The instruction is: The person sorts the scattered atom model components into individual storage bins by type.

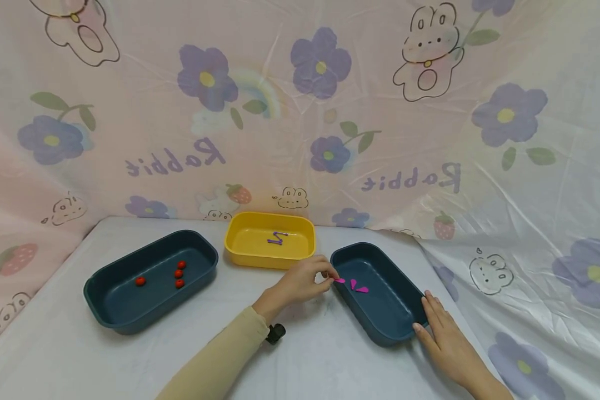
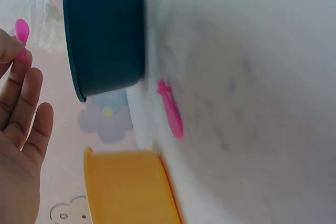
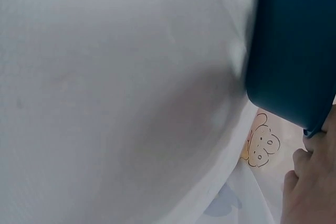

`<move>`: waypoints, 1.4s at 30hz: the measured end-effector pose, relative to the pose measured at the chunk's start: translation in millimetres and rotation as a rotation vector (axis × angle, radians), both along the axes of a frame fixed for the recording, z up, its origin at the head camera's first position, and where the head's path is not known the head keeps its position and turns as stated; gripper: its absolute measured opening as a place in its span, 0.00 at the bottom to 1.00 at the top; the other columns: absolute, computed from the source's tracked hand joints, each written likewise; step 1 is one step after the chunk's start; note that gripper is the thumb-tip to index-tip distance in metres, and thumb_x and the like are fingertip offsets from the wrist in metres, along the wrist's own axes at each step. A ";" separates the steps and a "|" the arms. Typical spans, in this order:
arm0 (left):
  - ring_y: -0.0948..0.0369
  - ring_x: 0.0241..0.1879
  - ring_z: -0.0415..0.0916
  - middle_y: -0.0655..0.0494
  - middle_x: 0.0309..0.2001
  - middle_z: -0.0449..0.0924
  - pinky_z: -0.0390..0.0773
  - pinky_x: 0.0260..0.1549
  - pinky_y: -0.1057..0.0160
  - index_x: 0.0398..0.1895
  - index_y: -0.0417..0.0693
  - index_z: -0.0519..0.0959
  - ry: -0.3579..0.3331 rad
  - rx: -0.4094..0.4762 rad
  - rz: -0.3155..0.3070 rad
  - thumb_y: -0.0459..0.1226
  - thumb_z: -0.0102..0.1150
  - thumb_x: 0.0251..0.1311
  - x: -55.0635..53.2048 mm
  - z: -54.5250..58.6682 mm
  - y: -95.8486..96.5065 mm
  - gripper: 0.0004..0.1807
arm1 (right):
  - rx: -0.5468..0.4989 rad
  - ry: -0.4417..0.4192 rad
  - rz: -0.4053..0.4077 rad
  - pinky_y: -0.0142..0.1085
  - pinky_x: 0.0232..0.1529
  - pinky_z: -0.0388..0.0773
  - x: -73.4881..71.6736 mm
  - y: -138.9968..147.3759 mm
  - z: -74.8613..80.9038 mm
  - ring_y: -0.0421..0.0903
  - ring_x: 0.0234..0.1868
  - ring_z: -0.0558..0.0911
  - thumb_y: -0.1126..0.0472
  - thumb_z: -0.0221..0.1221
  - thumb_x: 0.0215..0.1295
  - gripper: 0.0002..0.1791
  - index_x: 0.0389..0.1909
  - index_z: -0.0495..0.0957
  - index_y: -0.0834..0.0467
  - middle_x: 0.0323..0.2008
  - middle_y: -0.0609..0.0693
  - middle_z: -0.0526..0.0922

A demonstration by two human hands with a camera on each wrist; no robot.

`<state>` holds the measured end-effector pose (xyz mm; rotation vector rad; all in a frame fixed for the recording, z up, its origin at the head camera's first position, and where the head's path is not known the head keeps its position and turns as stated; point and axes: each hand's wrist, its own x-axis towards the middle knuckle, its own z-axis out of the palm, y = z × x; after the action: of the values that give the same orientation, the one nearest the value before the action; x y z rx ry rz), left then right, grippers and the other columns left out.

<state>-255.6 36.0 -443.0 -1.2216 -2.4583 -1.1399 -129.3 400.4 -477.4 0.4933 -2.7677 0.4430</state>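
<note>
My left hand point(image 1: 307, 280) pinches a small pink paddle-shaped piece point(image 2: 22, 32) between thumb and fingertips, at the left rim of the right dark teal tray point(image 1: 380, 325). Inside that tray lie two similar pink pieces point(image 1: 362, 289). On the white table below the left hand, another pink piece with a knobbed end point(image 2: 171, 111) shows in the left wrist view; the head view hides it. My right hand point(image 1: 447, 344) rests at the tray's near right corner, its fingers fairly straight along the rim and its thumb at the near end.
A yellow tray point(image 1: 260, 260) at the back middle holds several thin purple pieces point(image 1: 278, 239). To the left stands another dark teal tray point(image 1: 125, 305) with several red beads point(image 1: 179, 274). A patterned curtain point(image 1: 280, 139) hangs behind the table point(image 1: 320, 355).
</note>
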 end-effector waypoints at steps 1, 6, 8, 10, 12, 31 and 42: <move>0.62 0.43 0.79 0.61 0.42 0.82 0.84 0.47 0.62 0.43 0.50 0.88 0.003 -0.009 0.005 0.32 0.67 0.67 -0.3 1.1 2.9 0.05 | -0.001 0.001 0.001 0.18 0.73 0.25 -0.1 0.1 -0.1 0.53 0.84 0.42 0.54 0.55 0.80 0.38 0.79 0.54 0.72 0.82 0.64 0.50; 0.67 0.43 0.78 0.63 0.43 0.83 0.82 0.46 0.68 0.43 0.51 0.88 0.000 -0.026 -0.002 0.35 0.67 0.68 -4.2 4.4 17.4 0.05 | -0.008 0.005 0.004 0.18 0.72 0.26 -0.5 0.7 -0.8 0.53 0.84 0.43 0.54 0.55 0.80 0.38 0.79 0.54 0.71 0.83 0.62 0.49; 0.66 0.43 0.78 0.64 0.43 0.82 0.80 0.45 0.72 0.44 0.51 0.88 -0.001 -0.032 -0.012 0.35 0.66 0.68 -6.6 4.4 23.5 0.05 | -0.007 0.009 0.005 0.18 0.72 0.27 -0.6 0.8 -1.0 0.53 0.84 0.43 0.54 0.55 0.80 0.38 0.79 0.54 0.71 0.83 0.62 0.49; 0.65 0.43 0.78 0.64 0.43 0.82 0.77 0.44 0.75 0.45 0.52 0.89 0.002 -0.040 -0.021 0.36 0.66 0.69 -8.6 4.5 29.7 0.06 | -0.007 0.012 0.004 0.18 0.73 0.27 -0.6 0.7 -1.1 0.52 0.84 0.43 0.54 0.56 0.80 0.38 0.79 0.55 0.71 0.83 0.61 0.49; 0.64 0.42 0.77 0.65 0.43 0.81 0.75 0.44 0.76 0.45 0.52 0.89 -0.002 -0.045 -0.030 0.36 0.65 0.69 -9.9 5.1 35.7 0.07 | -0.009 0.012 0.004 0.19 0.73 0.27 -0.2 0.4 -0.9 0.52 0.84 0.43 0.54 0.56 0.80 0.38 0.79 0.54 0.71 0.83 0.61 0.49; 0.65 0.44 0.76 0.63 0.48 0.82 0.77 0.46 0.74 0.48 0.53 0.88 -0.024 -0.198 0.016 0.37 0.64 0.71 -41.0 12.1 73.1 0.08 | -0.011 -0.002 -0.005 0.19 0.73 0.26 -0.4 -0.9 -0.2 0.53 0.84 0.43 0.54 0.55 0.80 0.38 0.79 0.53 0.71 0.83 0.62 0.49; 0.65 0.44 0.76 0.62 0.47 0.83 0.77 0.46 0.74 0.47 0.53 0.89 0.023 -0.225 0.053 0.37 0.64 0.70 -51.2 10.8 80.6 0.08 | -0.014 -0.005 -0.009 0.19 0.73 0.26 0.1 -0.7 -0.9 0.57 0.83 0.45 0.54 0.55 0.80 0.38 0.79 0.54 0.71 0.83 0.62 0.49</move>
<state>-306.8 116.5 -432.2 -1.2094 -2.6416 -0.8491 -129.2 399.7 -478.4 0.4774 -2.7688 0.4626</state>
